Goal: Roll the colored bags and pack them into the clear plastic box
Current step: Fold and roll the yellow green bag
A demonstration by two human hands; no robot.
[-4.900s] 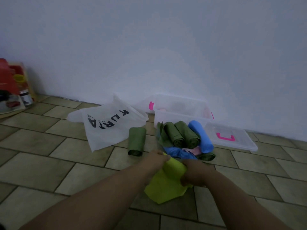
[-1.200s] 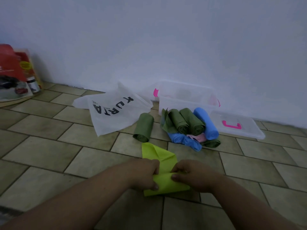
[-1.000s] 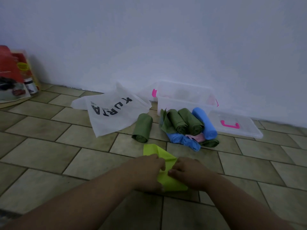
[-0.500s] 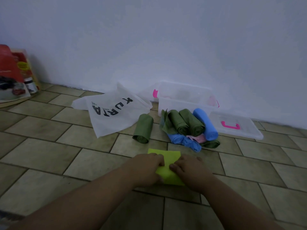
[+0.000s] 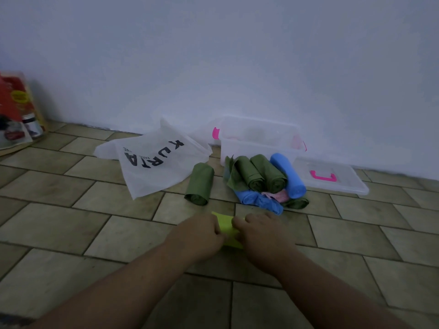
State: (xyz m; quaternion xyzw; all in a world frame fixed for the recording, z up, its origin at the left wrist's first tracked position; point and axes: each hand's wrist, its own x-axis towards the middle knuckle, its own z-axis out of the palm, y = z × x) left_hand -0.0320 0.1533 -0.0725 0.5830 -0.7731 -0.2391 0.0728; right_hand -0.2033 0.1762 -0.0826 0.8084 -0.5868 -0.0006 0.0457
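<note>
A lime green bag (image 5: 226, 227) lies on the tiled floor, folded into a small strip. My left hand (image 5: 198, 235) and my right hand (image 5: 262, 233) grip it from either side, fingers curled over its edges, and they hide most of it. Beyond it sits a pile of rolled bags: dark green rolls (image 5: 260, 172), a blue roll (image 5: 288, 175), a crumpled blue bag (image 5: 260, 200) and a pink one (image 5: 278, 195). One dark green roll (image 5: 199, 184) lies apart to the left. The clear plastic box (image 5: 259, 142) with pink latches stands open at the wall.
The box's clear lid (image 5: 332, 179) with a pink handle lies flat to the right of the pile. A white bag printed KURTA (image 5: 154, 160) is spread on the floor to the left. Red packaging and a jar (image 5: 17, 115) lean at the far left wall.
The lime green bag has gone from a loose sheet to a small folded strip. Both hands have moved forward over it, closer to the pile.
</note>
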